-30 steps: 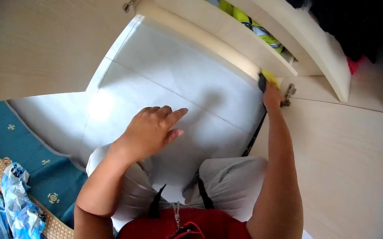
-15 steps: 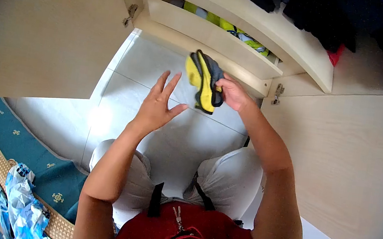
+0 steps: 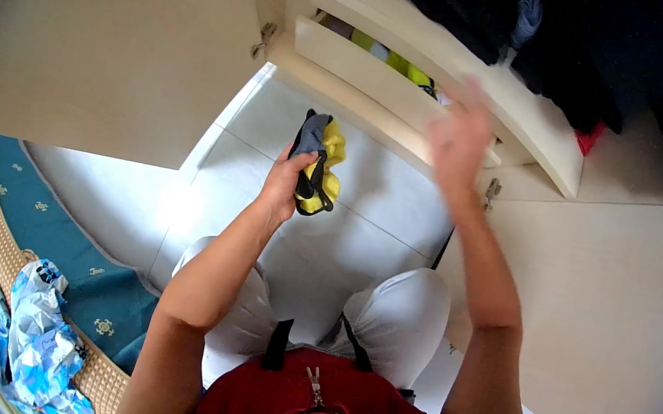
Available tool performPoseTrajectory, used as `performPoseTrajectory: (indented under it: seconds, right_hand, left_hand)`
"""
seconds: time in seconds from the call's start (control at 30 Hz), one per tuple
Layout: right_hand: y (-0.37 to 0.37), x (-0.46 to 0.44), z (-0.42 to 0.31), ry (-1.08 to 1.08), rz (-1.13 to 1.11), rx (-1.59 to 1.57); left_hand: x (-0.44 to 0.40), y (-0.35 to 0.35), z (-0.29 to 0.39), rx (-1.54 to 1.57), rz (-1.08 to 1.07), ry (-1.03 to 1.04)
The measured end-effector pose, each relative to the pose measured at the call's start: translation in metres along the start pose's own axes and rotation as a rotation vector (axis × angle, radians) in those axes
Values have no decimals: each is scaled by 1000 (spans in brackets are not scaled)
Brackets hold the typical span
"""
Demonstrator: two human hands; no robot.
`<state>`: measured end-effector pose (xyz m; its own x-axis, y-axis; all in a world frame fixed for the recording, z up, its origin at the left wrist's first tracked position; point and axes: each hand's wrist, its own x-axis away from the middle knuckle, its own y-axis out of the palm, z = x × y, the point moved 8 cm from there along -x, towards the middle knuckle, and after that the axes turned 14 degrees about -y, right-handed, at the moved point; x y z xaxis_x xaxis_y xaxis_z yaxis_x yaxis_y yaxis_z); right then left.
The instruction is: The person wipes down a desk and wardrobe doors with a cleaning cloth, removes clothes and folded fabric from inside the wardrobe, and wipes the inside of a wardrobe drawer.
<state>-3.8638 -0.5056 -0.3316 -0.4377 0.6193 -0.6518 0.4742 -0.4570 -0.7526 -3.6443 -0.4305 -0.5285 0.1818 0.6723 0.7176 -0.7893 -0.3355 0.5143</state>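
Observation:
A folded yellow and grey cloth item with black edging [image 3: 324,173] hangs above the floor tiles, its near side pinched between the thumb and fingers of my left hand [image 3: 284,183]. My right hand [image 3: 459,136] is raised at the right end of the pulled-out drawer [image 3: 361,66] and is smeared by motion, so its fingers are not clear. Inside that drawer lie yellow-green and grey fabrics [image 3: 396,62], partly covered by the cabinet frame and my right hand.
Two cabinet doors stand open, one at the left [image 3: 108,37] and one at the right [image 3: 574,303]. Dark clothes [image 3: 576,64] fill the shelf above the drawer. A teal mat [image 3: 76,254] and a blue and white cloth [image 3: 42,335] lie at the lower left.
The yellow and grey item came up from the cabinet's base in my right hand and passed to my left hand. My right hand has moved up to the drawer.

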Motion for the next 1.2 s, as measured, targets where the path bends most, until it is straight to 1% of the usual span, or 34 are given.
performPoseTrajectory:
  seconds: [0.03, 0.07, 0.13, 0.2, 0.23, 0.27, 0.33, 0.37, 0.4, 0.47, 0.5, 0.57, 0.63, 0.67, 0.7, 0.77, 0.8, 0.87, 0.9, 1.0, 1.03, 1.1, 1.2]
  right_hand:
    - [-25, -13, 26, -93, 178, 130]
    - [-46, -21, 45, -66, 197, 361]
    - [-62, -30, 102, -24, 190, 510]
    - [-37, -15, 184, 94, 18, 320]
    - [-21, -6, 207, 152, -68, 220]
    - [-16, -8, 208, 185, -95, 229]
    - [-19, -14, 196, 248, -155, 244]
    - [-25, -15, 185, 169, -96, 232]
    - [-26, -15, 179, 131, -107, 231]
    - [-24, -18, 168, 49, -129, 222]
    - [-27, -21, 158, 14, -123, 249]
    - [-27, -17, 158, 20, -145, 367]
    - [-28, -17, 157, 3, -139, 466]
    - [-28, -16, 157, 7, -137, 466]
    - [-29, -16, 157, 9, -136, 468]
    - [-29, -18, 155, -31, -123, 501]
    - [-29, -18, 154, -37, -116, 488]
    - [-30, -19, 154, -52, -100, 465]
    - [-30, -19, 155, -26, -105, 449]
    - [-29, -19, 155, -36, -122, 450]
    - [-28, -21, 153, 3, -140, 438]
    - [-26, -20, 151, -8, -155, 450]
    - [-28, -20, 157, -14, -117, 436]
  left_hand:
    - [-4, -6, 0, -12, 40, -5]
    - [-9, -13, -1, -26, 78, -11]
    - [-24, -29, 4, -72, 153, 10]
    - [-40, -40, 14, -124, 197, 31]
    - [-49, -44, 23, -136, 249, 33]
    - [-81, -65, 30, -190, 265, 116]
    - [-97, -70, 72, -474, 489, 346]
    - [-115, -79, 93, -724, 636, 477]
    - [-133, -84, 115, -973, 777, 612]
    - [-153, -79, 150, -1199, 888, 637]
    - [-162, -77, 164, -1263, 926, 675]
    - [-182, -74, 181, -1398, 996, 747]
    - [-206, -74, 185, -1343, 943, 736]
    - [-219, -72, 187, -1321, 912, 734]
    - [-231, -71, 188, -1281, 836, 627]
    - [-263, -75, 190, -1396, 924, 874]
    - [-262, -67, 191, -1447, 967, 999]
    - [-285, -69, 192, -1775, 1093, 806]
    - [-290, -65, 194, -1935, 1151, 694]
    - [-296, -50, 202, -1999, 1033, 479]
    - [-308, -59, 197, -2012, 997, 360]
    - [-327, -71, 203, -2022, 946, 145]
    - [-314, -72, 187, -1970, 1008, 511]
